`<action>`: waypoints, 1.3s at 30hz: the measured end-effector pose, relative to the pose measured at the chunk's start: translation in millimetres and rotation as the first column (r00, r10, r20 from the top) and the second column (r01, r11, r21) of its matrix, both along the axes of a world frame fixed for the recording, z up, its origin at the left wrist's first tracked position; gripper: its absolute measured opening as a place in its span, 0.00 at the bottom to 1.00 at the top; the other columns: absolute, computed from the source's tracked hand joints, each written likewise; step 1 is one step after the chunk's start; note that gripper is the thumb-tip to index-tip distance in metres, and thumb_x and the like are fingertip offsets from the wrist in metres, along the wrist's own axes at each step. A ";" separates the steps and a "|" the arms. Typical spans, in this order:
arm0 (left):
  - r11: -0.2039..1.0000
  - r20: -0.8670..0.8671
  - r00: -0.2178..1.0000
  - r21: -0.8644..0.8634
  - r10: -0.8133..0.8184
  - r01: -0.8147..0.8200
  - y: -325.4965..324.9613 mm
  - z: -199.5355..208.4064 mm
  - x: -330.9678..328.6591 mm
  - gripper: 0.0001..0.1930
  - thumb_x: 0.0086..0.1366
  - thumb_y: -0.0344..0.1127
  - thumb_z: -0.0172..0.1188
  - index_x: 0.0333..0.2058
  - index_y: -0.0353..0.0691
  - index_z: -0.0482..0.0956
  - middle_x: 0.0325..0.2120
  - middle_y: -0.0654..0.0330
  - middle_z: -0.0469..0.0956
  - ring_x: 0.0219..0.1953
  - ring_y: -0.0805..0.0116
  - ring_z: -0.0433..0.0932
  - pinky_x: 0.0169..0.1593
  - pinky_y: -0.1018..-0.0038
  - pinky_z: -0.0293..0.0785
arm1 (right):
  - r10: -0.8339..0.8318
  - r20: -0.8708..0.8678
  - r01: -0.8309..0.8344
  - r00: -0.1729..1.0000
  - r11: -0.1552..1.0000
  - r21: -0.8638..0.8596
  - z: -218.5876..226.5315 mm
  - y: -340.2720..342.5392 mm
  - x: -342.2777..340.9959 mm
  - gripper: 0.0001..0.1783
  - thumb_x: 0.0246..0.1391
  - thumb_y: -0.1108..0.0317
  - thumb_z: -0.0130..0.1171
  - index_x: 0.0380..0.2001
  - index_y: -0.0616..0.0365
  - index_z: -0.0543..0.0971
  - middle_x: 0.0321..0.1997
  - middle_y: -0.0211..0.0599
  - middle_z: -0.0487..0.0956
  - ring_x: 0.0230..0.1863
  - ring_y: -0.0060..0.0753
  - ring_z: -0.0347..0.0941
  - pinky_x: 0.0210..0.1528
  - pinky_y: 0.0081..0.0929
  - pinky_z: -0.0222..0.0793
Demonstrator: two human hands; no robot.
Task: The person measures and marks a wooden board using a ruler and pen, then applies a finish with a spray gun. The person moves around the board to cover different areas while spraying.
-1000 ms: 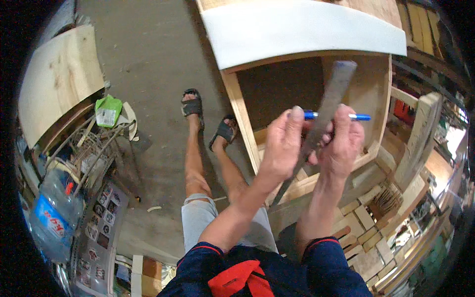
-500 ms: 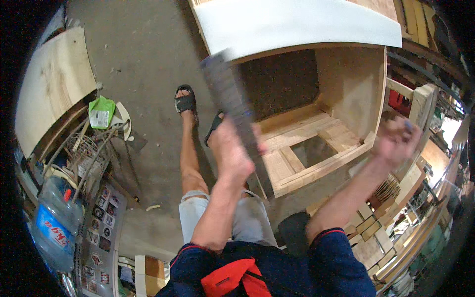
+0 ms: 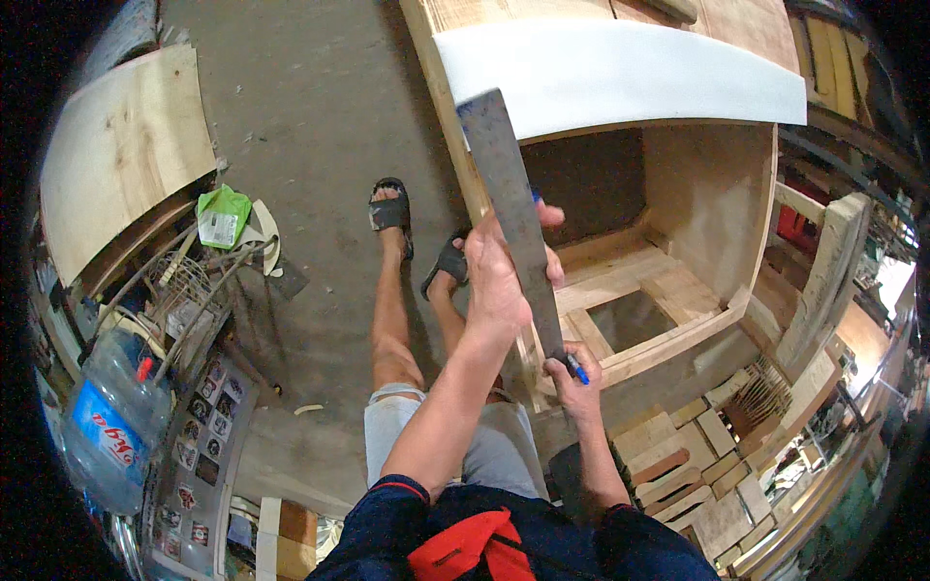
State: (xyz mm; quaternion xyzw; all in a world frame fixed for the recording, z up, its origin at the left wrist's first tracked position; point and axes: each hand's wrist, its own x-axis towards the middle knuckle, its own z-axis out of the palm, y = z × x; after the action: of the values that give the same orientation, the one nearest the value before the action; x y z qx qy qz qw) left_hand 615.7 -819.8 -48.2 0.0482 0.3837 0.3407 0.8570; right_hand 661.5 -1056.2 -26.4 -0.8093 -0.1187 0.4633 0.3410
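My left hand grips a long grey metal ruler near its middle and holds it slanted against the front edge of an open plywood cabinet. My right hand sits at the ruler's lower end, closed on a blue pen whose tip meets the cabinet's wooden edge. A white panel lies on top of the cabinet. My bare legs and black sandals show below on the concrete floor.
A curved plywood sheet lies at the left, with a green packet, wire racks and a large plastic water bottle beside it. Stacked wood blocks fill the lower right. Timber posts stand at the right.
My left hand swung the ruler from in front of my face down onto the cabinet's front edge. My right hand, out at the right half a second ago, came back to the ruler's lower end.
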 end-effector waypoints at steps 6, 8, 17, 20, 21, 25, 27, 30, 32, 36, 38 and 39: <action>0.991 -0.122 0.985 -0.029 0.125 -0.130 7.7 -0.2 -9.8 0.05 0.70 0.32 0.54 0.42 0.40 0.71 0.35 0.55 0.79 0.31 0.66 0.81 0.33 0.68 0.84 | -0.129 0.039 0.130 0.991 0.991 -0.018 14.1 28.3 -1.9 0.07 0.55 0.71 0.64 0.32 0.63 0.76 0.21 0.32 0.78 0.22 0.20 0.74 0.25 0.21 0.70; 0.989 -0.084 0.986 -0.033 0.142 -0.145 7.0 -5.7 -18.6 0.05 0.70 0.34 0.54 0.39 0.40 0.70 0.32 0.57 0.77 0.30 0.66 0.81 0.33 0.67 0.85 | -0.121 0.041 0.124 0.992 0.990 -0.065 24.9 40.2 -4.4 0.07 0.57 0.71 0.62 0.32 0.63 0.76 0.22 0.32 0.77 0.22 0.20 0.74 0.26 0.21 0.72; 0.998 -0.215 0.975 -0.003 0.061 -0.063 34.4 3.0 -19.8 0.05 0.71 0.32 0.50 0.42 0.38 0.71 0.33 0.59 0.75 0.35 0.70 0.78 0.38 0.72 0.80 | -0.110 0.069 0.118 0.991 0.986 -0.114 20.6 38.9 -24.4 0.08 0.58 0.68 0.63 0.32 0.61 0.75 0.19 0.28 0.75 0.20 0.17 0.71 0.22 0.20 0.67; 0.997 -0.263 0.965 0.080 0.011 0.010 31.9 -0.7 -19.1 0.11 0.73 0.34 0.49 0.48 0.36 0.72 0.36 0.61 0.77 0.34 0.73 0.75 0.38 0.76 0.76 | -0.068 0.106 0.078 0.992 0.992 -0.096 18.3 40.1 -26.2 0.09 0.58 0.68 0.64 0.31 0.61 0.75 0.18 0.29 0.75 0.20 0.17 0.70 0.22 0.20 0.65; 0.995 -0.237 0.971 0.096 0.016 0.007 31.1 -1.4 -17.6 0.12 0.73 0.36 0.49 0.48 0.35 0.72 0.37 0.60 0.77 0.35 0.73 0.76 0.38 0.76 0.76 | -0.055 0.114 0.066 0.992 0.993 -0.098 18.8 41.4 -26.6 0.09 0.58 0.68 0.64 0.31 0.61 0.75 0.18 0.29 0.75 0.19 0.17 0.70 0.22 0.21 0.65; 0.989 -0.191 0.981 0.144 0.018 0.010 31.5 0.0 -7.0 0.15 0.71 0.40 0.55 0.47 0.33 0.72 0.36 0.58 0.77 0.36 0.70 0.80 0.40 0.72 0.81 | 0.051 0.147 -0.036 0.988 0.994 -0.101 15.7 45.4 -23.5 0.10 0.59 0.67 0.62 0.32 0.61 0.75 0.20 0.29 0.75 0.20 0.17 0.72 0.23 0.20 0.70; 0.983 -0.192 0.981 0.183 0.031 0.004 32.2 -5.3 -3.5 0.11 0.70 0.35 0.55 0.45 0.34 0.72 0.36 0.57 0.78 0.37 0.66 0.82 0.42 0.67 0.84 | 0.081 0.166 -0.066 0.983 0.993 -0.095 15.4 49.6 -22.9 0.09 0.59 0.67 0.62 0.32 0.61 0.75 0.20 0.29 0.75 0.20 0.17 0.71 0.23 0.20 0.70; 0.982 -0.208 0.971 0.168 0.116 -0.081 31.2 -4.7 1.5 0.10 0.69 0.31 0.57 0.45 0.34 0.71 0.36 0.56 0.78 0.36 0.63 0.82 0.39 0.66 0.86 | 0.110 0.229 -0.098 0.967 0.993 -0.062 9.7 44.7 -22.1 0.09 0.59 0.68 0.62 0.31 0.61 0.74 0.19 0.29 0.75 0.20 0.17 0.71 0.22 0.20 0.69; 0.978 -0.181 0.969 0.160 0.165 -0.137 30.9 -3.8 3.8 0.11 0.68 0.30 0.57 0.46 0.34 0.70 0.35 0.56 0.78 0.35 0.62 0.83 0.36 0.66 0.86 | 0.114 0.219 -0.100 0.969 0.992 -0.073 10.4 44.4 -21.3 0.09 0.59 0.68 0.62 0.31 0.61 0.74 0.19 0.29 0.75 0.20 0.17 0.71 0.22 0.20 0.69; 0.972 -0.176 0.964 0.162 0.198 -0.171 28.2 -5.6 5.8 0.12 0.68 0.29 0.56 0.48 0.33 0.69 0.36 0.55 0.78 0.33 0.62 0.83 0.33 0.66 0.87 | 0.071 0.170 -0.060 0.983 0.996 -0.069 13.6 47.9 -22.0 0.09 0.58 0.69 0.63 0.31 0.61 0.74 0.20 0.29 0.75 0.21 0.17 0.72 0.22 0.20 0.70; 0.970 -0.172 0.965 0.171 0.200 -0.170 28.6 -4.6 7.6 0.13 0.68 0.29 0.56 0.49 0.33 0.69 0.37 0.54 0.78 0.32 0.63 0.83 0.31 0.66 0.87 | 0.052 0.149 -0.040 0.988 0.996 -0.078 14.3 49.1 -21.5 0.09 0.58 0.69 0.63 0.31 0.61 0.74 0.21 0.28 0.75 0.21 0.17 0.72 0.23 0.20 0.70; 0.969 -0.170 0.965 0.177 0.200 -0.170 29.5 -3.8 8.4 0.13 0.68 0.29 0.56 0.49 0.33 0.69 0.38 0.53 0.79 0.32 0.63 0.83 0.30 0.67 0.87 | 0.041 0.138 -0.030 0.990 0.996 -0.081 14.0 49.6 -21.8 0.09 0.58 0.69 0.63 0.31 0.61 0.74 0.21 0.28 0.75 0.21 0.16 0.72 0.23 0.20 0.71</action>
State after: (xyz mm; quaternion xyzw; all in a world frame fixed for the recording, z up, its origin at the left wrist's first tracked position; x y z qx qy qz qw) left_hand 624.2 -790.3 -52.1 0.1129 0.4363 0.4434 0.7748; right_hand 639.7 -1006.5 -12.4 -0.8504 -0.1383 0.4159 0.2912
